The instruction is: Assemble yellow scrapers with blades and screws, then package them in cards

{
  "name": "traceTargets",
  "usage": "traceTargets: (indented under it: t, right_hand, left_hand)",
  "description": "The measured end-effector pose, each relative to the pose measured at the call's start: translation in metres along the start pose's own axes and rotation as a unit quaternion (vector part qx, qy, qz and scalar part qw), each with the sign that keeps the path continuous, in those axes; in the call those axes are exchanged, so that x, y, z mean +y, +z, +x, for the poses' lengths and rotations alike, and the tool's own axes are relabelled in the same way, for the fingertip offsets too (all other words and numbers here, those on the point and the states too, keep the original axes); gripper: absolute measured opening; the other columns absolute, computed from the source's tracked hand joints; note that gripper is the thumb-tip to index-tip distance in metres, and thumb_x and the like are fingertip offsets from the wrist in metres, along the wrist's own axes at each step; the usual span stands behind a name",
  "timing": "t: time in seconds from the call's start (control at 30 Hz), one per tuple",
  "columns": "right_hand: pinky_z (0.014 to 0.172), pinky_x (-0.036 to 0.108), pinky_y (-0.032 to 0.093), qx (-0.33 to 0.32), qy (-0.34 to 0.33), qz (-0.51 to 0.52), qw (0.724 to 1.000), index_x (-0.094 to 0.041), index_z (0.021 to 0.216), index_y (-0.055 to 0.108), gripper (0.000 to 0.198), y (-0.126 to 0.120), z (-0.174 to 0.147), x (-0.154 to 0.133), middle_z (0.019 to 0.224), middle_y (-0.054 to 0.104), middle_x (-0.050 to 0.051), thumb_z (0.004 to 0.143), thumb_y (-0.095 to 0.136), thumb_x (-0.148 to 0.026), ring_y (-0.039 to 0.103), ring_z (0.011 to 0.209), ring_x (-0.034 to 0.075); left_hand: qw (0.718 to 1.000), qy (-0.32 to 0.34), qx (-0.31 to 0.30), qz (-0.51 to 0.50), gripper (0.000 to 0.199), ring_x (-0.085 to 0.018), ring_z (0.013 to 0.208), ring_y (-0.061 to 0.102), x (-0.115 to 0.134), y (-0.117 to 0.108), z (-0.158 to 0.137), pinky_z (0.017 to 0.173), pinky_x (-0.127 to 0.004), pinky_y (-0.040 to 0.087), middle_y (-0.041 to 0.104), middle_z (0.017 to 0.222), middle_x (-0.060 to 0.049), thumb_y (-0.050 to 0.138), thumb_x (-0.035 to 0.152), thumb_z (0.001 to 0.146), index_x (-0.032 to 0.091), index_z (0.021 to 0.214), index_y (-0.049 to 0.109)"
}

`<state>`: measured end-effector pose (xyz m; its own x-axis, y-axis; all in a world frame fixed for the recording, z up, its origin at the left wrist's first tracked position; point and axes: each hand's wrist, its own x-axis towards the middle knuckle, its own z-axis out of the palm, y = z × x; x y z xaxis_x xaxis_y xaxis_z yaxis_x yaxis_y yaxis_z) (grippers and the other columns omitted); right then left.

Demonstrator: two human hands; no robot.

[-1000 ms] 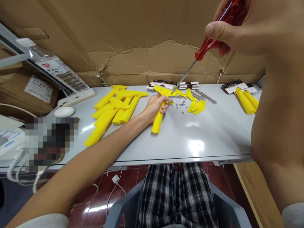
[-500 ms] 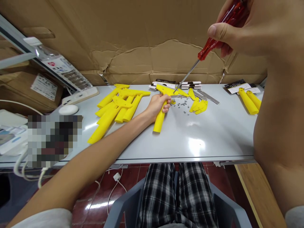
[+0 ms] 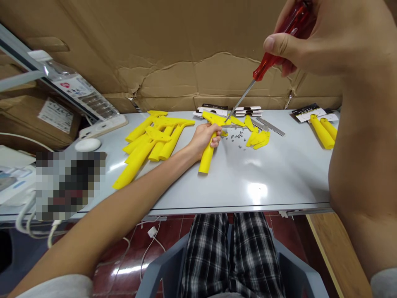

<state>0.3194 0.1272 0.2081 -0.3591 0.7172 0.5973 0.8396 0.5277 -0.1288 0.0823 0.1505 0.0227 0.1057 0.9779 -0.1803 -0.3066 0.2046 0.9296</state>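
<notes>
My left hand is wrapped round the handle of a yellow scraper, near its head, on the table. My right hand grips a screwdriver by its red see-through handle, high on the right. The shaft slants down to the left, and its tip meets the scraper's head. Small screws lie scattered just right of my left hand. Beside them are loose yellow plates and flat metal blades.
Several yellow scraper handles are heaped on the left. Two more handles lie at the right on black-and-white cards. A plastic bottle leans at back left near a white mouse. Cardboard walls the back.
The view shifts slightly. My right hand and the screwdriver move a little left; the tip stays at the scraper's head, and my left hand keeps its hold.
</notes>
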Motion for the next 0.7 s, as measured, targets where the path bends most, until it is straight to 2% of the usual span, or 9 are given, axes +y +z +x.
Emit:
traceTargets:
  t: [0.27,0.53,0.6,0.7]
  right_hand:
    - [0.067,0.027,0.036,0.001,-0.006,0.020,1.000,-0.018,0.105,0.076,0.032,0.005,0.001,-0.009,0.082,0.064,-0.001,0.093,0.071,-0.047,0.057,0.073,0.007]
    - [0.057,0.023,0.032,-0.003,0.030,-0.040,0.999,-0.017,0.089,0.070,0.031,0.004,0.008,0.006,0.071,0.059,-0.003,0.089,0.074,-0.048,0.051,0.064,0.005]
    - [0.054,0.020,0.035,-0.027,0.017,-0.020,0.999,-0.018,0.098,0.071,0.029,0.004,0.008,0.010,0.077,0.064,-0.003,0.089,0.075,-0.046,0.056,0.065,0.005]
    - [0.057,0.015,0.044,-0.068,-0.035,0.048,0.996,-0.022,0.122,0.070,0.036,0.004,0.007,0.011,0.099,0.071,-0.004,0.087,0.075,-0.026,0.065,0.072,0.004]
  left_hand:
    - [1.000,-0.004,0.009,0.004,0.018,-0.001,0.042,0.040,-0.001,0.000,0.002,0.034,-0.014,0.025,0.056,0.067,0.002,0.063,0.003,0.082,0.015,0.075,0.052]
    - [1.000,-0.009,0.010,0.004,0.018,-0.001,0.041,0.040,0.001,0.001,0.001,0.034,-0.014,0.026,0.057,0.065,0.002,0.063,0.002,0.081,0.015,0.076,0.052]
    - [1.000,-0.008,0.011,0.006,0.018,-0.001,0.041,0.039,0.001,0.001,0.000,0.034,-0.014,0.026,0.056,0.065,0.002,0.063,0.002,0.081,0.015,0.075,0.052]
    - [1.000,-0.008,0.012,0.008,0.018,-0.001,0.042,0.039,0.001,0.002,0.000,0.034,-0.013,0.025,0.056,0.064,0.002,0.063,0.002,0.081,0.015,0.074,0.052]
